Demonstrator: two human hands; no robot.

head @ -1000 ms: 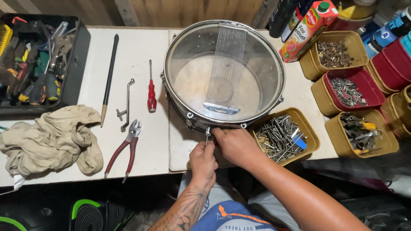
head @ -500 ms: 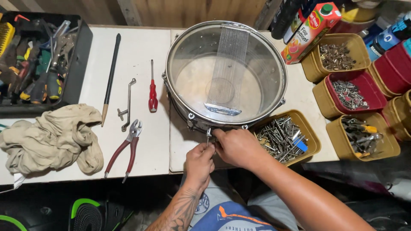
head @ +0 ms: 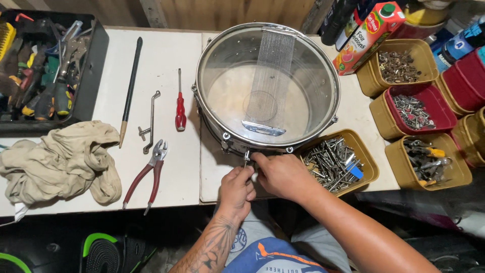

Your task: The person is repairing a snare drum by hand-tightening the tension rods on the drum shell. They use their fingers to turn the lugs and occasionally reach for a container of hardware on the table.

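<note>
A snare drum [head: 268, 86] lies bottom side up on the white table [head: 166, 60], its clear head and snare wires showing. Both hands meet at the near side of the chrome rim. My left hand [head: 236, 189] pinches a small metal tension rod [head: 247, 157] that sticks out of the hoop. My right hand [head: 283, 174] presses its fingertips against the same rod and the lug beside it. What the fingers hold below the rim is hidden.
Red-handled pliers [head: 146, 174], a red screwdriver [head: 180, 108], a bent metal key [head: 149, 124] and a black stick [head: 130, 86] lie to the left. A beige rag [head: 63, 162] and a black tool tray [head: 45, 65] sit farther left. Tubs of screws [head: 336, 164] stand on the right.
The view has shifted slightly. Both hands stay at the near rim, the fingers working a little around the rod.
</note>
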